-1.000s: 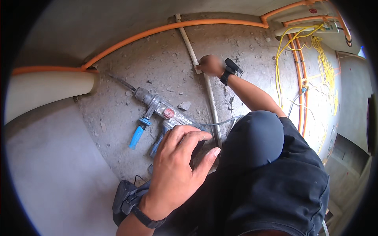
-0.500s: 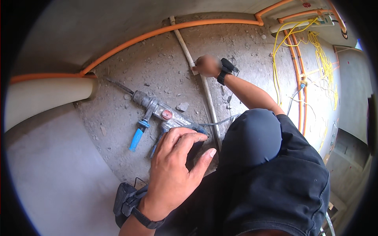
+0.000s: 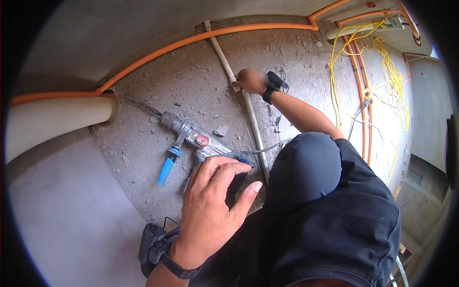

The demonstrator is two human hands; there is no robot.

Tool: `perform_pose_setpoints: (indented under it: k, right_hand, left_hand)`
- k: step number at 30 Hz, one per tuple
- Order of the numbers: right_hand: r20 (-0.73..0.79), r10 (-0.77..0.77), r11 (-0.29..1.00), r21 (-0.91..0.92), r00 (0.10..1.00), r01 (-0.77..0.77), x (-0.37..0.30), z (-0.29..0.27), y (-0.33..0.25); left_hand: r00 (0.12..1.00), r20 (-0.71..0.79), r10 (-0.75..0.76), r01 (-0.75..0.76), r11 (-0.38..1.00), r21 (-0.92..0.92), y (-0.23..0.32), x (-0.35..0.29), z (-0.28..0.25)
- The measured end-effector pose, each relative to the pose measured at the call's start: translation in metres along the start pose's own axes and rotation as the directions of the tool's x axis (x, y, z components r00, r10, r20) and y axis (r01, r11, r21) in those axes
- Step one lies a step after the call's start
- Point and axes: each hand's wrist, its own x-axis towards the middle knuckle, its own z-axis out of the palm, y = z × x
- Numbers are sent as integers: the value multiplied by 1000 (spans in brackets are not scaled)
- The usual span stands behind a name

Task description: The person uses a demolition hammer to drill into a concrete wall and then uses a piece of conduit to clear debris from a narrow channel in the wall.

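Observation:
My left hand (image 3: 210,210) hovers in the near middle, fingers bent and thumb apart, holding nothing. Behind it a grey demolition hammer (image 3: 201,138) with a blue side handle (image 3: 166,171) lies on the rubble-strewn floor, its chisel (image 3: 143,106) pointing to the far left. My left hand hides part of its rear. Farther out, my right hand (image 3: 252,80) is closed at a joint in a long pale pipe (image 3: 253,122). Its fingertips are against the joint; blur hides what they grip, if anything.
An orange conduit (image 3: 191,42) runs along the wall base, with a thick cream pipe (image 3: 62,114) at left. Yellow cable (image 3: 393,71) lies coiled at right beside more orange conduits (image 3: 363,103). A grey cord (image 3: 272,147) crosses the pale pipe. My covered knee (image 3: 306,165) is close by.
The view has shifted very slightly. Both hands keep nearly the same place and pose, and the hammer has not moved.

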Motion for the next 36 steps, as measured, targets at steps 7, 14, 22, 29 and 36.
perform_pose_setpoints:
  k: [7,14,22,29,36]
  right_hand:
    - [8,-75,988,-136,997,75,-14,-5,-18]
    - [133,30,998,-58,991,-23,-74,-46,5]
    - [-92,247,966,104,965,-237,-173,-91,130]
    - [-215,-48,999,5,976,50,-169,-50,104]
    - [531,-454,891,257,715,375,-193,58,12]
  left_hand:
    - [1000,9,-6,6,1000,-1,0,0,1]
    - [999,-16,-28,28,999,-25,-4,-7,-1]
    - [979,-89,-184,192,978,86,-60,-30,-7]
    - [757,-201,-622,635,773,-2,-149,-58,17]
    - [459,-333,-824,507,551,-663,-162,-61,61]
